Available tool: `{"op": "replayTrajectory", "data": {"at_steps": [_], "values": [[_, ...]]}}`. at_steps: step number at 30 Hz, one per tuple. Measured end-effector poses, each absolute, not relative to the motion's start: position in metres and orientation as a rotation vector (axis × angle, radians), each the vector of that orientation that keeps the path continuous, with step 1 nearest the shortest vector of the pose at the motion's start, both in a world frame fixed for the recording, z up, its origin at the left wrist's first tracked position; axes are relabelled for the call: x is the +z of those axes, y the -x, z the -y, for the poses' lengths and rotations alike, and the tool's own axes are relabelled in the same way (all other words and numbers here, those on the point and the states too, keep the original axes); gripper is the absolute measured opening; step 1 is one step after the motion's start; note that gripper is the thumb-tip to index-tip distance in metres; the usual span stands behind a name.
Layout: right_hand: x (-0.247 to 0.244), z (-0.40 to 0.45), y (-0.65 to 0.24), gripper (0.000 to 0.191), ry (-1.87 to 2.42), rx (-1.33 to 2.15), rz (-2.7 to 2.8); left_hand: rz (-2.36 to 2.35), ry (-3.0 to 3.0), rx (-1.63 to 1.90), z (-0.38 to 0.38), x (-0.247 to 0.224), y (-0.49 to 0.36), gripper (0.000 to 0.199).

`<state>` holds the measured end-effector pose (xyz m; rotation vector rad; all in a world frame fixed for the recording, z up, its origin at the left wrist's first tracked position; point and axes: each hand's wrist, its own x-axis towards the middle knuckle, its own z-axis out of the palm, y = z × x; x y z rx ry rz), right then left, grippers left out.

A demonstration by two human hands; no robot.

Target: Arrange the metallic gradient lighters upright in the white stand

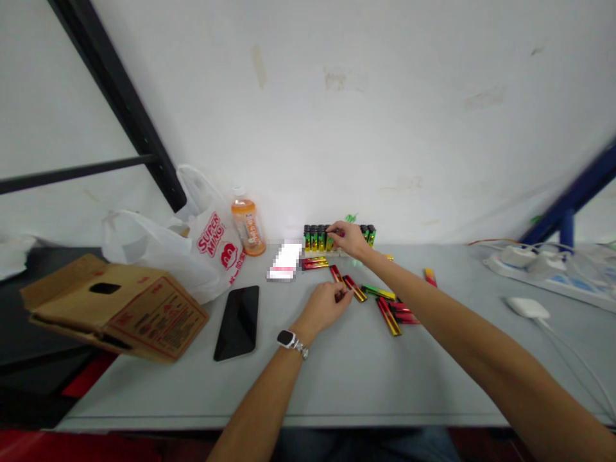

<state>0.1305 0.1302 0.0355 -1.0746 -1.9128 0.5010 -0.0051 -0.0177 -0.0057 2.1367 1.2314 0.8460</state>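
Note:
My right hand [347, 236] reaches to the back of the table, its fingers pinched on a small dark-red stick that is mostly hidden. It is in front of a row of upright green-and-gold, battery-like sticks with black tops [315, 238], standing in a low pale holder and partly covered by the hand. Nearer to me, my left hand [326, 307], a white watch at its wrist, has curled fingers beside a red-and-gold stick [357, 290]; what they hold, if anything, is hidden. Around it lie more red-and-gold sticks [389, 316] and a green-and-yellow one [379, 292].
On the left are an open cardboard box [158, 314], a white plastic bag [192, 256], a black phone [237, 324] and an orange drink bottle [248, 221]. A blurred-out bright item [285, 262] lies mid-table. A power strip [553, 273] and a white charger [528, 308] with cable are right.

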Motion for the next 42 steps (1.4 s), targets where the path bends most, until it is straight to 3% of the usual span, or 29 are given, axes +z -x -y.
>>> {"op": "replayTrajectory", "data": {"at_steps": [6,14,21,26,34,42], "values": [[0.032,-0.127,-0.133,0.019,1.156,0.207,2.017,-1.221,-2.123,0.849,0.017,-0.006,0.004,0.039],[0.024,-0.103,-0.142,0.049,1.249,0.179,2.045,-1.222,-2.101,0.839,0.017,-0.004,0.003,0.042],[0.032,-0.042,-0.194,0.014,1.449,0.356,2.169,-1.229,-2.129,0.827,0.016,-0.005,0.002,0.040],[0.035,-0.014,-0.223,0.021,1.643,0.441,2.251,-1.226,-2.086,0.812,0.017,-0.004,-0.001,0.037],[0.032,-0.024,-0.227,0.019,1.637,0.613,2.210,-1.183,-1.989,0.826,0.001,0.012,-0.003,0.039],[0.033,-0.025,-0.212,0.032,1.107,0.657,1.875,-1.254,-1.983,1.126,-0.016,0.023,-0.016,0.042]]}}
